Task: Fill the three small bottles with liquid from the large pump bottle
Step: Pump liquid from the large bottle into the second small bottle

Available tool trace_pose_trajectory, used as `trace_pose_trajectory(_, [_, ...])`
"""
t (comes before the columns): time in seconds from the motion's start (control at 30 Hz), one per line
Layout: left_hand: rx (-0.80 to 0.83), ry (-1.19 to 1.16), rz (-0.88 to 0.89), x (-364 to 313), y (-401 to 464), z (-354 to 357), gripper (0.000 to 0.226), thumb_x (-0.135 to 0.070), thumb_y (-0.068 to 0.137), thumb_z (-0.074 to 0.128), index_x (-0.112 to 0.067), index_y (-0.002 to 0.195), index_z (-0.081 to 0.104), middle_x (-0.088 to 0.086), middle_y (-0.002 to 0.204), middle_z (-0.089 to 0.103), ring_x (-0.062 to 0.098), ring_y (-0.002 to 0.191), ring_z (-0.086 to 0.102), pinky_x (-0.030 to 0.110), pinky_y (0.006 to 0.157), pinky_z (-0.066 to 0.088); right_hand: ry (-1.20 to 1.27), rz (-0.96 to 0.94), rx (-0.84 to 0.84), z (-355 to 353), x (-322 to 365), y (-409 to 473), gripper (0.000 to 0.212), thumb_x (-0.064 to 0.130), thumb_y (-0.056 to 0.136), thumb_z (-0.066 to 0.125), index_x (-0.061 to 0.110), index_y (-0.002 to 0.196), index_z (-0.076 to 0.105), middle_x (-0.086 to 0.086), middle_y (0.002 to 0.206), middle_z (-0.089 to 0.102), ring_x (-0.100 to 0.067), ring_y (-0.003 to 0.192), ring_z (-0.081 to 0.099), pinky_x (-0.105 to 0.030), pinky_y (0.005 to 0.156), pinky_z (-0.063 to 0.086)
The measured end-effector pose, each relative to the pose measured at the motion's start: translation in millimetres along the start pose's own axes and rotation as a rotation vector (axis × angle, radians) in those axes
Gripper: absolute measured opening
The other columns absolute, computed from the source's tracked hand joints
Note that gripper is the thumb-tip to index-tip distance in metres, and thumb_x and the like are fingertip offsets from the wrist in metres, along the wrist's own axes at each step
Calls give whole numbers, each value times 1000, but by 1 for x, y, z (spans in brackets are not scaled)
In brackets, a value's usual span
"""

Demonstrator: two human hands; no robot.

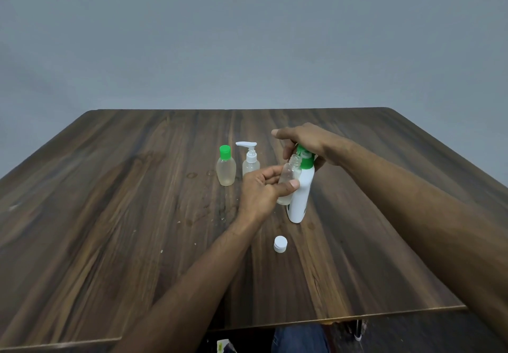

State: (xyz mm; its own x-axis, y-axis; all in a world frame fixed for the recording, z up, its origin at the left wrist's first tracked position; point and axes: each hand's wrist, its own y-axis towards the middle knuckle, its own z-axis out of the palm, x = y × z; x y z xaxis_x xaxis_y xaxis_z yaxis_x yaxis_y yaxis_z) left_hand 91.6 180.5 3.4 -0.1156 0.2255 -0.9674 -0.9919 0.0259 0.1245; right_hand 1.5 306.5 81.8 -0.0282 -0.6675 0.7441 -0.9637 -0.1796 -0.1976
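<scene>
The large white pump bottle with a green pump top stands at the table's middle. My right hand lies over its pump head, fingers curled down around it. My left hand grips a small clear bottle, uncapped, its open neck held right under the pump spout; a little liquid shows at its bottom. That bottle's white cap lies on the table nearer to me. Further left stand a small bottle with a green cap and a small bottle with a white pump, both holding pale liquid.
The dark wooden table has wet spots and small drops around the bottles. Its far edge meets a grey wall. Below the near edge I see a leg in blue jeans.
</scene>
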Motion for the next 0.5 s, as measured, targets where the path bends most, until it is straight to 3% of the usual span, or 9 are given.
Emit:
trace_pose_trajectory(0.2, [1,-9,6,1,1,-1,33,6,76,71,2,109,67,14,96,72,12,81,69,19,68,52,-30,-13,-35,6,-2,3,47,51,94,61,6,84,70,-8,74,67,-26,65,63,-34,66,51])
trace_pose_trajectory(0.5, [2,-12,6,-1,0,-1,33,6,76,71,1,108,68,7,90,73,10,79,70,19,66,53,16,1,11,0,0,-1,54,60,93,58,8,84,68,-8,83,72,-26,73,68,-37,70,55])
